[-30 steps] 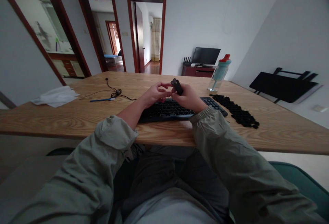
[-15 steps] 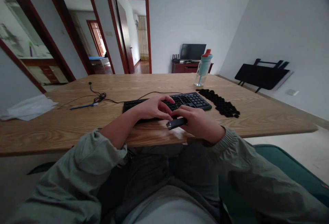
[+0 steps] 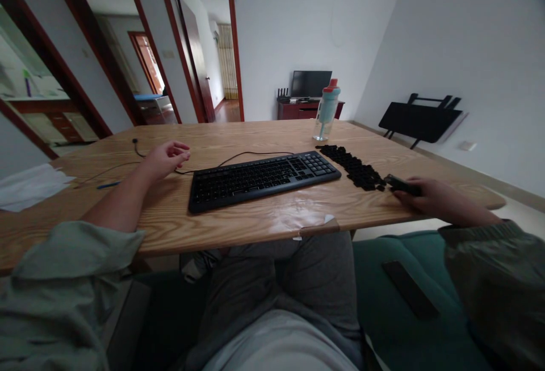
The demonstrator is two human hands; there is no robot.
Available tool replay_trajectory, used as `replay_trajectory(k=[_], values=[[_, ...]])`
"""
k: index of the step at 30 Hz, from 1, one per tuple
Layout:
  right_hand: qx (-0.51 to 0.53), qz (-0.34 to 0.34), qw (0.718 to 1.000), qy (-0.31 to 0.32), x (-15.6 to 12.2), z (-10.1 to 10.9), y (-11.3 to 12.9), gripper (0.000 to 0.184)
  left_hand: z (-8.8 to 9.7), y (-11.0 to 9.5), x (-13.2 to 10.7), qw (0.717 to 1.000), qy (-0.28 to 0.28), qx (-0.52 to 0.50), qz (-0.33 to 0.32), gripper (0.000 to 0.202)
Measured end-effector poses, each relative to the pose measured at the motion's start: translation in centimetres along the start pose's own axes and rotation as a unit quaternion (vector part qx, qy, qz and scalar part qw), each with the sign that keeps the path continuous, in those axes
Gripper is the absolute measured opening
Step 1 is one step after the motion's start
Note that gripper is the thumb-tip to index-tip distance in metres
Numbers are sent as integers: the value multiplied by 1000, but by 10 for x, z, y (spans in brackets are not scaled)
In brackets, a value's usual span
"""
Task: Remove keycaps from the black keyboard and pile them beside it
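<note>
My left hand (image 3: 164, 158) hovers over the table to the left of the black keyboard (image 3: 264, 178), its fingers loosely curled and the thumb apart, with nothing visible in them. Just behind its wrist the end of a blue stick (image 3: 108, 185) shows; the rest is hidden by my arm. In my right hand (image 3: 430, 195) is a dark, flat handheld tool (image 3: 403, 184) with a metal tip pointing left. That tip is at the near end of a pile of small black keycap-like pieces (image 3: 353, 166) lying right of the keyboard.
A clear bottle with a red lid (image 3: 327, 111) stands behind the black pieces. White tissue (image 3: 34, 184) lies at the left, and a cable plug (image 3: 135, 141) lies farther back. Tape (image 3: 319, 226) marks the table's front edge. A dark strip (image 3: 409, 288) rests on the green seat.
My hands have parted from above the keyboard. The left has moved left toward the cable and blue stick; the right has carried the dark tool right to the black pieces. The view has shifted slightly.
</note>
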State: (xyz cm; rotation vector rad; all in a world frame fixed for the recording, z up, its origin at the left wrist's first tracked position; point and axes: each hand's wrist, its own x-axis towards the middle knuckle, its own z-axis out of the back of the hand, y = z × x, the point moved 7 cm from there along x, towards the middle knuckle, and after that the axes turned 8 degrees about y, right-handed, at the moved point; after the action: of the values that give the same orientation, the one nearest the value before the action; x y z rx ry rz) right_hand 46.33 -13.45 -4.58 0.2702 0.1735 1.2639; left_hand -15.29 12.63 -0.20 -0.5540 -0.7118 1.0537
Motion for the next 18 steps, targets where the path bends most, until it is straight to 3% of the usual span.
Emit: replay_trajectory(k=[3,8,14,18], values=[[15,5,1000,23,7,-4,2,9,-5,5,1,1000,26,8,1,50],[54,25,998,-6,5,3,2,43,-21,-3,-3,997,73,20,19,54],[20,11,1000,-12,12,-2,-3,27,-41,-4,-6,990,132,19,44,44],[47,43,998,-29,9,5,20,16,-43,-9,-5,990,137,40,16,39]])
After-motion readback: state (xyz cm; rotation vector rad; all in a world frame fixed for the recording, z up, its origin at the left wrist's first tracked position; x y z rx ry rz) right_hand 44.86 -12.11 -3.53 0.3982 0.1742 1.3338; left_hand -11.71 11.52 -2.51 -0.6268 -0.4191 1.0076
